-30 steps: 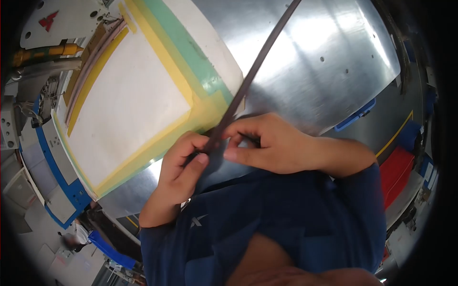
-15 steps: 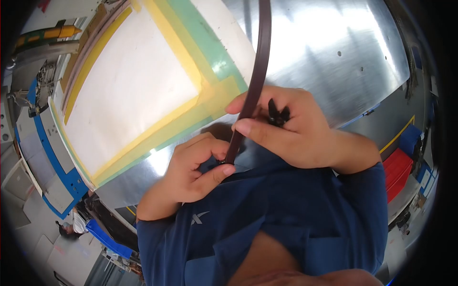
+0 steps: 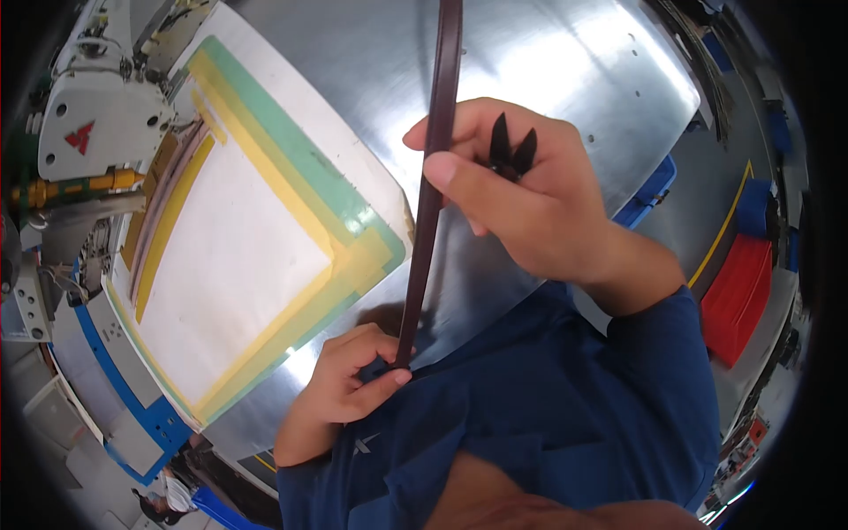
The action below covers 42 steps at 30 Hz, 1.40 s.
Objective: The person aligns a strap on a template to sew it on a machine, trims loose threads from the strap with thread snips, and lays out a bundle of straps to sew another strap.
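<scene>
Here, the brown strip (image 3: 444,79) runs from pinching left hand (image 3: 346,380) through pinching right hand (image 3: 548,194).

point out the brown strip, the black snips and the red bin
brown strip (image 3: 423,234), head view, its length between the hands
black snips (image 3: 500,144), head view, one of the two blades
red bin (image 3: 737,299), head view, its side

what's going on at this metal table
A person holds a long dark brown strip over the metal table. The left hand pinches its lower end; the right hand grips it further up and also holds a small black pointed tool, its two tips spread apart. A white board edged with yellow and green tape lies beside them.
</scene>
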Each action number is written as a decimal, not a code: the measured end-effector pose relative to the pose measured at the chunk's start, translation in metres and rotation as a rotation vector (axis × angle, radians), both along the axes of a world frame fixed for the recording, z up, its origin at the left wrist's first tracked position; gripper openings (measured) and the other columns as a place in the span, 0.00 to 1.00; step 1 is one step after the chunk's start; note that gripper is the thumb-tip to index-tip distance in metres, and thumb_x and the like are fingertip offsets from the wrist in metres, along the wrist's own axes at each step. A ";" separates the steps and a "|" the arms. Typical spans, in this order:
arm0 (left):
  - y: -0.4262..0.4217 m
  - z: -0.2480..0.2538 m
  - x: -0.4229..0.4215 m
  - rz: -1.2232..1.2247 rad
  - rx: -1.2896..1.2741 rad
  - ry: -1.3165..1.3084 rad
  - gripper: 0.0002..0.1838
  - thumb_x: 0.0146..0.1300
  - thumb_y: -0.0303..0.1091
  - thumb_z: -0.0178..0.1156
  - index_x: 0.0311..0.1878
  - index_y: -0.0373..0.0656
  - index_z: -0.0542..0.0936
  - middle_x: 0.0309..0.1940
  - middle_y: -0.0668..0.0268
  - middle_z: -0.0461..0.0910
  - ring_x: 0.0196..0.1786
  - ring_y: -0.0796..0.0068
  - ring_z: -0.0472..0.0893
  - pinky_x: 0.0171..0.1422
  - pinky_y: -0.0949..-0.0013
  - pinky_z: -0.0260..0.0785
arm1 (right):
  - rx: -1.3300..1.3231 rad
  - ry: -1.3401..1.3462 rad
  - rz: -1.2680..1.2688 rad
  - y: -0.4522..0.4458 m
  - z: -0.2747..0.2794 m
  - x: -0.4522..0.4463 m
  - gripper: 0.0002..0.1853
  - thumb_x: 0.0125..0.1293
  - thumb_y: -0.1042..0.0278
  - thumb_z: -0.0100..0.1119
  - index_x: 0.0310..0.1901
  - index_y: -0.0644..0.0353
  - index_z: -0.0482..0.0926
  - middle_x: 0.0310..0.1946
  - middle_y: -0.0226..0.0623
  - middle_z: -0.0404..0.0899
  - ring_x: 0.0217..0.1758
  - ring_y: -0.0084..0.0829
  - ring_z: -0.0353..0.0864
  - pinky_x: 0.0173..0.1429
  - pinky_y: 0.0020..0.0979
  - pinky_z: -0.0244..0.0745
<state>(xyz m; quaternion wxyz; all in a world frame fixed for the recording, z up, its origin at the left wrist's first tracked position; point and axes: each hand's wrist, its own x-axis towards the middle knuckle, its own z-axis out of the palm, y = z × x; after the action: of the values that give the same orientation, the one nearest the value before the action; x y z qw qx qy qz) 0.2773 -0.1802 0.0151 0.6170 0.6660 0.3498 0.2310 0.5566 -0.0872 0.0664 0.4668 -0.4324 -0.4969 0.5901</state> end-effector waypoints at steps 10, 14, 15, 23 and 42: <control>0.007 0.008 0.000 -0.150 -0.055 0.055 0.10 0.60 0.23 0.72 0.44 0.39 0.85 0.38 0.62 0.84 0.39 0.67 0.84 0.44 0.69 0.73 | 0.132 0.083 -0.143 0.011 0.016 0.021 0.14 0.75 0.74 0.59 0.57 0.71 0.80 0.29 0.27 0.82 0.25 0.12 0.73 0.33 0.19 0.70; 0.007 0.008 0.001 -0.167 -0.078 0.076 0.10 0.59 0.22 0.73 0.44 0.39 0.85 0.38 0.63 0.84 0.39 0.67 0.83 0.43 0.69 0.73 | 0.137 0.101 -0.163 0.012 0.030 0.028 0.14 0.75 0.74 0.59 0.57 0.72 0.80 0.29 0.27 0.82 0.25 0.12 0.74 0.32 0.18 0.70; 0.006 0.008 0.000 -0.167 -0.072 0.076 0.10 0.59 0.22 0.72 0.44 0.38 0.85 0.38 0.63 0.84 0.39 0.67 0.83 0.42 0.68 0.72 | 0.149 0.100 -0.170 0.012 0.032 0.030 0.14 0.75 0.74 0.59 0.57 0.72 0.80 0.29 0.27 0.82 0.25 0.12 0.74 0.32 0.18 0.70; 0.008 0.008 0.000 -0.211 -0.034 0.074 0.09 0.59 0.22 0.72 0.43 0.38 0.85 0.38 0.63 0.85 0.40 0.66 0.83 0.44 0.67 0.73 | 0.293 0.103 -0.239 0.014 0.042 0.038 0.15 0.74 0.75 0.61 0.59 0.72 0.79 0.30 0.28 0.83 0.25 0.11 0.75 0.31 0.17 0.70; 0.012 -0.001 -0.019 -0.376 -0.077 0.071 0.05 0.62 0.22 0.69 0.39 0.34 0.83 0.39 0.58 0.84 0.47 0.64 0.84 0.51 0.65 0.74 | 0.616 0.085 -0.562 -0.014 0.100 0.096 0.13 0.73 0.75 0.60 0.55 0.69 0.82 0.21 0.25 0.78 0.19 0.12 0.72 0.25 0.17 0.67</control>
<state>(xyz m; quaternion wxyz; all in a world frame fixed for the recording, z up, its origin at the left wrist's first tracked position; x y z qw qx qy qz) 0.2585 -0.1685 0.0146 0.6616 0.7033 0.2493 0.0746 0.6529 -0.1013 0.1667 0.7372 -0.3667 -0.4931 0.2809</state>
